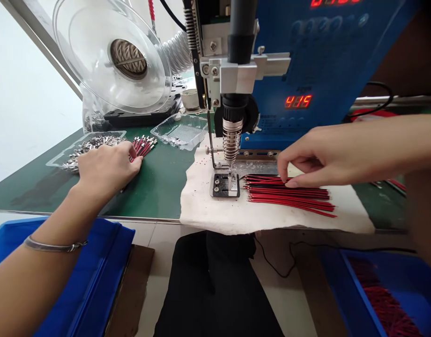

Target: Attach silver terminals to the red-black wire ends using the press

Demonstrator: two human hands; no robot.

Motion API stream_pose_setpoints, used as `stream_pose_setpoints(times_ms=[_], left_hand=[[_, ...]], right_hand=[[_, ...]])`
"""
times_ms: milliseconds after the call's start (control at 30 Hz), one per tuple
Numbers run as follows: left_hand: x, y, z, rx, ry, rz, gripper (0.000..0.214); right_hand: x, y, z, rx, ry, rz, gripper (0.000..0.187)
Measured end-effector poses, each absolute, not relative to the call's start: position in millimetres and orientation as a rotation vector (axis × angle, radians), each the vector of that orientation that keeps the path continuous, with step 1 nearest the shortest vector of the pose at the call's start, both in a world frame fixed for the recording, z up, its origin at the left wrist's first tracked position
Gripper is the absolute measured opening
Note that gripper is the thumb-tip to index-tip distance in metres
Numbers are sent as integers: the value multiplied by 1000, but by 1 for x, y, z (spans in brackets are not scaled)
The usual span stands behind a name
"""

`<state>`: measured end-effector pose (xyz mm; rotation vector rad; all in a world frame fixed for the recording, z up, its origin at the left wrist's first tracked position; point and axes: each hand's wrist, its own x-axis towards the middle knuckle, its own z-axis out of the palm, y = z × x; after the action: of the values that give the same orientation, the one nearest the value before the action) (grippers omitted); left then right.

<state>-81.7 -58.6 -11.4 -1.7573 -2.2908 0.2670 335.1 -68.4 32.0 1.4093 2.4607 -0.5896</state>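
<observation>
My left hand is closed, thumb and fingers pressed together on a small bundle of red and black wires with metal ends, on the green table. Just beside it stands a clear tray of small metal parts. My right hand pinches at the top of a row of red and black wires on a white cloth; its fingertips touch a wire there. Left of the row is a small black metal fixture, directly under the spring-wrapped tip of a soldering machine.
The machine's blue control box with red digits rises behind the cloth. A clear plastic tray and a clear round fume hood stand at the back left. Blue bins are below the table edge, left and right, the right one with red wires.
</observation>
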Motion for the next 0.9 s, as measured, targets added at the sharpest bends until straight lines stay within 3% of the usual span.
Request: stream_pose_setpoints(times_ms=[100,367,533,700,900], left_hand=[[-86,-63,-6,-1755,-2326,219,69],[-130,-60,10,-1567,-2481,63,73],[-126,-68,-3,-1775,-2249,-101,66],[-106,-59,-7,-1825,-2349,309,85],[-95,-56,-10,-1756,-2368,394,73]], right_hand=[[325,-60,33,1392,2446,-596,34],[338,-48,13,1380,2586,-612,63],[336,-47,3,1389,2621,-654,65],[330,-53,4,1403,2629,-642,70],[325,-61,7,1415,2645,-661,76]])
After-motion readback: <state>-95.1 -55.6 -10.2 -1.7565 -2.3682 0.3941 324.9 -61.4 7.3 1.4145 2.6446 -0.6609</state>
